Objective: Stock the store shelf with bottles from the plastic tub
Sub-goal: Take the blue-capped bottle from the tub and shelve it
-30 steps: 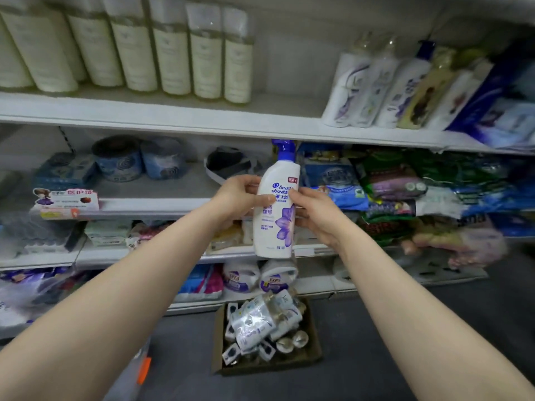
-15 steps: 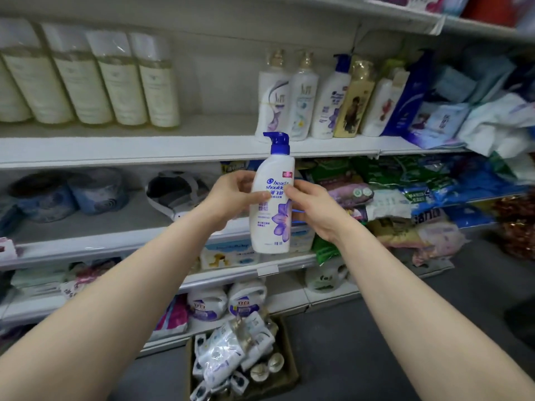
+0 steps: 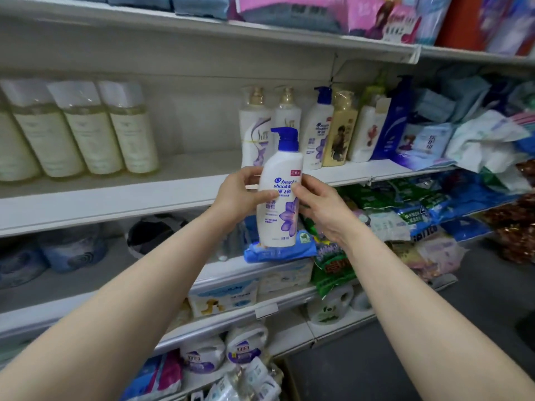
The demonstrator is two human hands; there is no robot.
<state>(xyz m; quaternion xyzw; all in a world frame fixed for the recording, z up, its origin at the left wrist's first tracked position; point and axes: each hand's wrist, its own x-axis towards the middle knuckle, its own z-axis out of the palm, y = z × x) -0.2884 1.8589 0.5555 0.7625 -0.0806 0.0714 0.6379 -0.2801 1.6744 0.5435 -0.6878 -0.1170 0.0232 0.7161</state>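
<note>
Both hands grip the shampoo bottle [image 3: 279,195] upright in mid-air, left hand [image 3: 237,198] and right hand [image 3: 318,206] curled round its sides, probably to steady it for the shelf [image 3: 185,172] gap left of the pump bottles [image 3: 315,131].

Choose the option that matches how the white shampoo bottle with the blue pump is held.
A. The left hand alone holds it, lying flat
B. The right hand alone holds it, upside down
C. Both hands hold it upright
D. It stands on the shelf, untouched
C: the left hand and the right hand each grip a side of the shampoo bottle, which is upright with its blue pump on top.
</note>
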